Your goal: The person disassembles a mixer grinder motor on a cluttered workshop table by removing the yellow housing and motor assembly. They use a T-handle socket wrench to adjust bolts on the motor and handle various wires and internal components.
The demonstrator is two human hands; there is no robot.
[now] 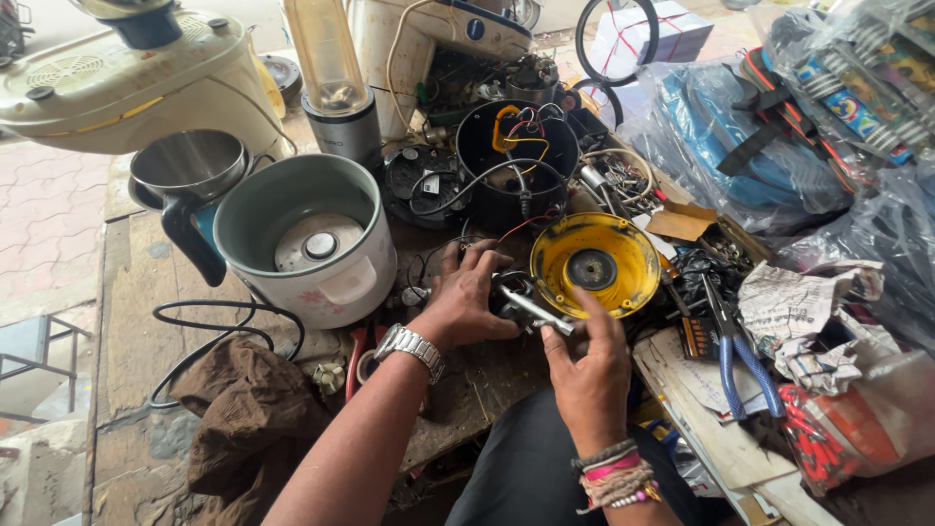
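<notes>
Done: yellow base lies open, centre frame.
Left: both hands, left hand and right hand, clasp the motor part, unfinished.

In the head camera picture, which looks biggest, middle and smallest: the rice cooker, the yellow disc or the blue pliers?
1. Rice cooker, clearly biggest.
2. Yellow disc.
3. Blue pliers, thinnest; about as long as the disc is wide, so that pair is close.

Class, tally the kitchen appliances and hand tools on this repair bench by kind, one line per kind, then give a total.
Rice cooker body: 1
Steel electric kettle: 1
Blender jar on its base: 1
Yellow round appliance base: 1
Blue-handled pliers: 1
Total: 5
</notes>
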